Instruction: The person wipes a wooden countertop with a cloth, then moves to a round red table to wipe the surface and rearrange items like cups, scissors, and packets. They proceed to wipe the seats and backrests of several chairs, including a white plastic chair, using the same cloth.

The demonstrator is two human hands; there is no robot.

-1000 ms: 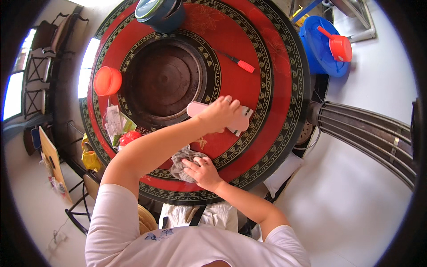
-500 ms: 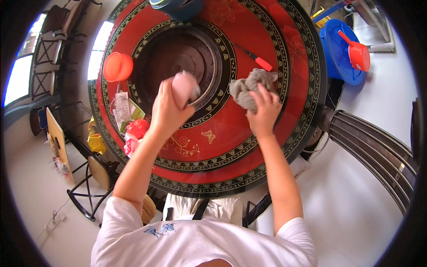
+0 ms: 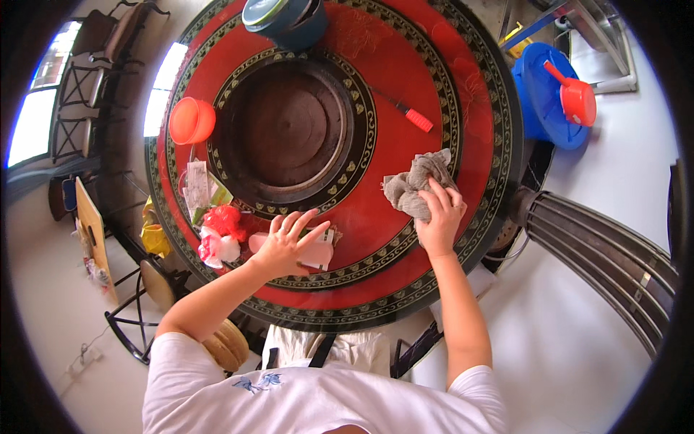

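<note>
Since the frame half a second ago, the long pink item (image 3: 316, 253) has come from over the dark round middle (image 3: 285, 130) down to the tabletop (image 3: 379, 206) near its front left, and the grey cloth (image 3: 418, 186) has slid a little nearer the person.

At the far left, dark chairs (image 3: 95, 76) stand along the wall, with a wooden board (image 3: 95, 231) leaning below them and a yellow bag (image 3: 153, 237) beside the table's edge. On the tabletop's left side stands an orange-red cup (image 3: 192, 121); just nearer lie some white papers (image 3: 195, 186), then a bunched red and white plastic bag (image 3: 223, 226).

Beside that bag, the left hand (image 3: 283, 249) is over the pink item with its fingers spread wide; pink shows on both sides of it, though whether the palm touches is hidden. Up at the far edge sits a dark blue container (image 3: 293, 30) with a greenish lid. Farther right lies a thin tool with a red handle (image 3: 419, 120).

Nearer than this, the right hand (image 3: 439, 220) holds the crumpled cloth against the tabletop, fingers bent over it. Beyond the table stands a blue tub (image 3: 533, 108) bearing a red dipper (image 3: 578, 103).
</note>
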